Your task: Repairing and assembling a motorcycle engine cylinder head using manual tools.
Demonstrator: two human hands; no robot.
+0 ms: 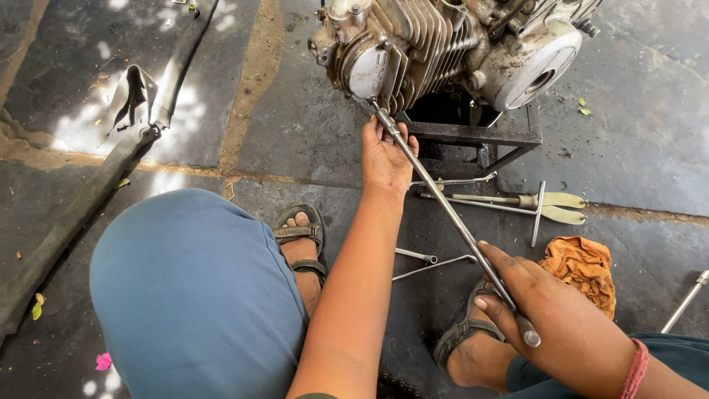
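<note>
While the person is squatting on the dark stone floor (295,133), both arms are reaching forward from the bottom edge of the view toward a grimy grey metal motorcycle engine with cooling fins (443,44). The left hand (385,159) is stretching out at the end of a nearly straight forearm, with its back facing the camera and its fingers wrapping round the upper part of a long slender steel socket wrench shaft (450,214). The right hand (543,307) is sitting lower and nearer the camera, with a red thread band at the wrist, and its fingers are curling closed around the near end of the same shaft, whose blunt tip is poking out just below the thumb. The shaft is running on a slant between the two hands, and its far end is meeting the round silver cover on the engine's left face. The engine is resting on a black square-tube metal stand (509,140). Just beyond the right hand, a crumpled orange cloth (583,270) is lying on the floor, and a T-shaped steel wrench (535,207) is lying near the stand with other thin tools beside it. The person's sandalled feet are planted under the arms.
</note>
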